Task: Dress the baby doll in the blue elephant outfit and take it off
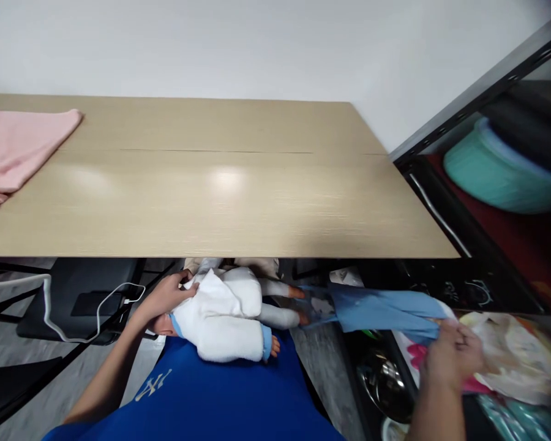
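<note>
Seen from above: a doll (pixel 232 303) across the lap, just below the front edge of a pale table (pixel 229 226), head to the left, feet to the right. Dressed in a white top (pixel 232 337) with blue cuffs; pale coverings on the legs, toes bare. At the collar end, the left hand (pixel 171 295), thumb and forefinger touching the white top; cannot tell whether pinching or only resting. Well out to the right, the right hand (pixel 454 352), blurred, fingers clamped on one end of a blue cloth (pixel 381 306), probably a small garment. Stretched long toward the doll's feet; too blurred there to tell whether touching.

Step in hand, by judgement: steadying the doll while handling the cloth. Next move probably calling for a steady left hold and a gentle right one, with care around the toes.

On the table, a pink cloth (pixel 22 147) at the left edge and a thin seam parallel to the front edge. Behind the back edge, a white wall (pixel 188 49). Beyond the right edge, a rack with a teal bowl (pixel 496 168); lower down, a shiny bowl (pixel 386 380) and a whitish bag (pixel 518 355). Below the front edge's left end, a black chair (pixel 46 312) and a white cable (pixel 49 312). Underneath, grey floor (pixel 321 361).
</note>
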Tool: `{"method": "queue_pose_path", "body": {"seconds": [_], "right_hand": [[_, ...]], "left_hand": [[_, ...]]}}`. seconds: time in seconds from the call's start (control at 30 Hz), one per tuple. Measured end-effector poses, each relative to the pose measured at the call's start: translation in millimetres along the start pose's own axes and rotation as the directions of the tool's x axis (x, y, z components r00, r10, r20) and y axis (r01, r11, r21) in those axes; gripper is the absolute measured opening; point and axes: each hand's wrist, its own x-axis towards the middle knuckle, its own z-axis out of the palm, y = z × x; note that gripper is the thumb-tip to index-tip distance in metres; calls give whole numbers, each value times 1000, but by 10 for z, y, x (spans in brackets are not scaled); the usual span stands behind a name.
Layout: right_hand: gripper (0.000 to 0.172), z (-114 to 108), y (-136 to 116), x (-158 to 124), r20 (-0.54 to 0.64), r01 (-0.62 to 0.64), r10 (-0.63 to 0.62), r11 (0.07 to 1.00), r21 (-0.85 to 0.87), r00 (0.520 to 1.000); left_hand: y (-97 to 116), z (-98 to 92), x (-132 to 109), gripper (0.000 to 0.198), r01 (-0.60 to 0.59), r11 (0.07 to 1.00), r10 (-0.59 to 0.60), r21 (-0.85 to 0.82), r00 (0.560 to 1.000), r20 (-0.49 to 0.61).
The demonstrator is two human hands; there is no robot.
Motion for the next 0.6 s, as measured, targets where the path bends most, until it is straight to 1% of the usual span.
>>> {"method": "queue_pose_path", "body": {"seconds": [0.03,0.1,0.17,0.23,0.27,0.3,0.33,0.37,0.4,0.43,0.47,0.5,0.53,0.57,0.6], "right_hand": [[79,-16,-29,93,-26,17,-17,1000,12,1000],[81,-26,-105,234,-36,50,-49,999,21,998],[80,18,-230,272,-19,93,-92,996,15,996],[74,142,-421,168,34,157,-157,988,-7,987],[69,237,-538,55,77,204,-202,979,-14,976],[65,353,-665,-98,149,263,-257,965,-17,955],[60,489,-794,-289,253,354,-343,935,-2,905],[55,642,-918,-512,372,462,-448,885,56,813],[50,811,-1034,-761,554,541,-522,828,148,648],[47,991,-1135,-1028,682,558,-540,797,229,492],[41,1180,-1222,-1304,764,555,-541,778,296,351],[31,1372,-1296,-1577,827,540,-525,764,353,203],[19,1560,-1358,-1836,861,519,-503,756,399,70],[9,1737,-1414,-2068,877,502,-480,751,429,-30],[13,1895,-1467,-2265,883,485,-455,750,449,-115]], "left_hand": [[-2,0,1,50,3,1000,-3,2,1000,2],[-6,0,4,52,14,1000,-14,11,1000,6],[-10,3,5,52,26,1000,-26,17,1000,6],[-14,7,5,52,30,999,-31,18,1000,6],[-15,10,3,51,31,999,-31,17,999,6],[-15,14,1,51,31,999,-31,16,1000,6],[-14,18,-4,52,29,999,-29,13,1000,5],[-10,21,-10,53,28,1000,-28,9,1000,2],[-5,22,-18,54,26,1000,-26,4,1000,-2],[1,19,-27,56,23,1000,-23,-2,1000,-7],[5,11,-37,59,18,1000,-18,-8,1000,-11],[6,-4,-47,61,14,1000,-14,-17,1000,-13],[1,-26,-57,65,13,1000,-13,-28,1000,-9],[-14,-57,-66,68,17,999,-17,-41,1000,1],[-41,-94,-75,73,30,998,-30,-53,999,13]]}}
